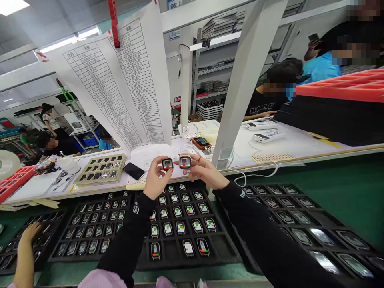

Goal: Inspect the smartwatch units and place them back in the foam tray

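Left hand (156, 179) pinches one smartwatch (167, 164) and right hand (205, 173) a second smartwatch (185, 161), the hands close together, both units held up above the black slotted tray (223, 256) of further watches (168, 229).

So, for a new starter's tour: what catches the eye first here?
A square smartwatch pinched in the left hand and a second square smartwatch in the right hand, held up side by side at centre. Below, a black tray holds rows of lit watches; a large printed table hangs upper left.

Printed parts-list sheets (120, 84) hanging above white workbench (300, 140); black smartphone (134, 171) beside beige compartment tray (100, 169).
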Demonstrator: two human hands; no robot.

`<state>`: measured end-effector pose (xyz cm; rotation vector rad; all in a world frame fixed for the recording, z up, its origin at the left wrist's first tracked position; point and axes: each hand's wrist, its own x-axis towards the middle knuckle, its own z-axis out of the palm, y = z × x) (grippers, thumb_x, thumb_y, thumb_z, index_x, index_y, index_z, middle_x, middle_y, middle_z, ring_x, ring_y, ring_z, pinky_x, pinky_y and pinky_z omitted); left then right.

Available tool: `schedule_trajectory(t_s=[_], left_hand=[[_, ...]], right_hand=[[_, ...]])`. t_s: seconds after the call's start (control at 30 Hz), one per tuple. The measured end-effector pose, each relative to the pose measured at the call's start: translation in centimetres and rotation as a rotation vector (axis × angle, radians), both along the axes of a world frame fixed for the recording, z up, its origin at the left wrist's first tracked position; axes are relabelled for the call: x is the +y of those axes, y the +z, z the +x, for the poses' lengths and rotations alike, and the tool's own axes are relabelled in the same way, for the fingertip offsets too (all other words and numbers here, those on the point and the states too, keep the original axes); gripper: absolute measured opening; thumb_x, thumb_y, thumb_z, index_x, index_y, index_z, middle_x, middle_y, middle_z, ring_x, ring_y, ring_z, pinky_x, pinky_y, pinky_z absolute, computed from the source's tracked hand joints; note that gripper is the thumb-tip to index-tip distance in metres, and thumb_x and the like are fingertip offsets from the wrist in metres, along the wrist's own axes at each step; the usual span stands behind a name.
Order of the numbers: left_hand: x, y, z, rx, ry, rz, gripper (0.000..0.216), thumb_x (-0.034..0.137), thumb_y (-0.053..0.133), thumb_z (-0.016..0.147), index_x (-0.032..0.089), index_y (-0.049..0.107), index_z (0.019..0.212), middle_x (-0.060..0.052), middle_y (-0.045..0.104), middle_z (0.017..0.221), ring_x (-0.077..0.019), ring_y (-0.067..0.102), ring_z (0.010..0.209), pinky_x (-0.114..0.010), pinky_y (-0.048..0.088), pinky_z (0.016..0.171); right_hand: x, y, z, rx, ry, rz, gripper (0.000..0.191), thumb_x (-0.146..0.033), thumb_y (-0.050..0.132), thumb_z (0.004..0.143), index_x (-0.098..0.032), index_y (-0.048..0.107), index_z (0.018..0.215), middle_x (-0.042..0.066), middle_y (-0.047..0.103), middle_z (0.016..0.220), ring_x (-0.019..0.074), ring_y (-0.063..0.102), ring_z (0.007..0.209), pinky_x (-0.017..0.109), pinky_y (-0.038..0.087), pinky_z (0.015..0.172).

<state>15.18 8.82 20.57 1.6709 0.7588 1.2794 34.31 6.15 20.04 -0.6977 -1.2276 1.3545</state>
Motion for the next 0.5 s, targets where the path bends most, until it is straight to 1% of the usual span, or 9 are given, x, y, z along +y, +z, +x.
schedule_trajectory(t_s=[0.17,0.3,0.4,0.5], left_hand=[[-0.17,-0.15,0.18,-0.007,0.003,-0.020,0.038,0.024,0.067,0.076,0.021,0.052,0.111,-0.006,0.056,0.109,-0.0106,0.056,0.076,-0.021,0.044,0.063],[-0.13,-0.61,0.21,-0.004,0.021,-0.018,0.037,0.025,0.068,0.077,0.021,0.053,0.110,-0.007,0.056,0.109,-0.0111,0.056,0.077,-0.021,0.045,0.064],[-0.16,-0.79,0.20,-0.015,0.020,-0.019,0.034,0.030,0.067,0.079,0.021,0.053,0.109,-0.006,0.056,0.109,-0.0115,0.057,0.077,-0.023,0.047,0.068],[-0.27,-0.85,0.19,-0.036,0.021,-0.031,0.028,0.037,0.061,0.085,0.022,0.055,0.107,-0.005,0.057,0.105,-0.0116,0.058,0.074,-0.026,0.050,0.070]], right_hand=[[-0.01,-0.46,-0.19,-0.006,-0.001,-0.002,0.057,-0.020,0.061,0.068,-0.021,0.056,0.125,0.009,0.067,0.106,0.0180,0.059,0.072,0.024,0.047,0.048],[-0.07,-0.62,-0.17,0.002,0.005,-0.017,0.058,-0.020,0.061,0.068,-0.021,0.055,0.126,0.010,0.067,0.108,0.0179,0.059,0.071,0.024,0.047,0.049],[-0.14,-0.55,-0.10,0.021,0.004,-0.026,0.057,-0.019,0.061,0.068,-0.021,0.056,0.124,0.010,0.067,0.109,0.0175,0.059,0.070,0.025,0.047,0.049],[-0.22,-0.54,-0.11,0.029,0.004,-0.024,0.056,-0.018,0.061,0.066,-0.021,0.056,0.122,0.010,0.067,0.109,0.0171,0.058,0.070,0.024,0.046,0.048]])
